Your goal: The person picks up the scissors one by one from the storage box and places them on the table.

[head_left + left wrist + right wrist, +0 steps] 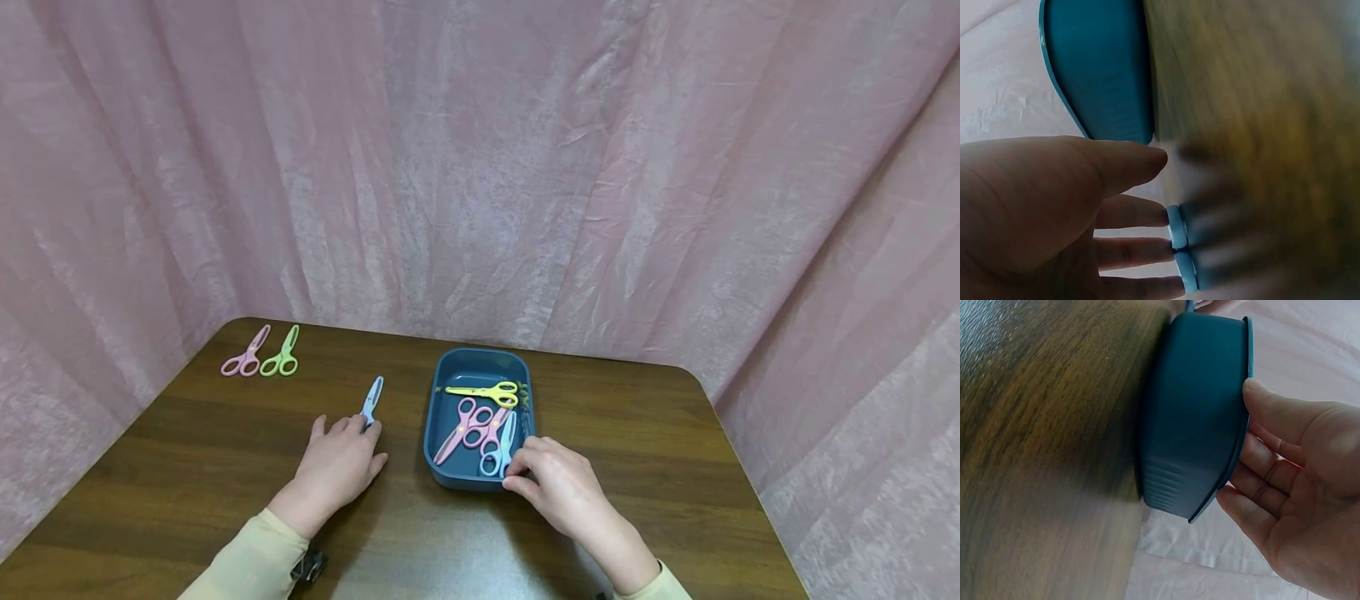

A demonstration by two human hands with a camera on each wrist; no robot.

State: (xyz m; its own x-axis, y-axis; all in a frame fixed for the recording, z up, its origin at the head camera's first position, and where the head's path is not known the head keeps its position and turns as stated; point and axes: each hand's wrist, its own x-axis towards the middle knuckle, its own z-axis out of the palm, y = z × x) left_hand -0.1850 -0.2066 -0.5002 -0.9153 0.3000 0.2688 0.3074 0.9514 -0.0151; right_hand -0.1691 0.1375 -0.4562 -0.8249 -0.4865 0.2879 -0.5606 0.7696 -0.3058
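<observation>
Blue scissors (pixel 371 398) lie on the table, their blades pointing away from me. My left hand (pixel 337 458) reaches over their handles; in the left wrist view the fingertips touch the blue finger loops (pixel 1177 226), with the thumb held apart. A dark blue box (pixel 430 417) stands to the right of that hand. At its near right corner, my right hand (pixel 558 487) grips the rim, thumb on the near side and fingers bent over the edge. Inside lie yellow scissors (pixel 480 391), two pairs of pink scissors (pixel 450 442) and light blue scissors (pixel 506 442).
Pink scissors (pixel 251 354) and green scissors (pixel 285 354) lie side by side at the table's far left corner. Behind the brown wooden table (pixel 630 417) hangs a pink curtain (pixel 480 167), which also runs along both sides.
</observation>
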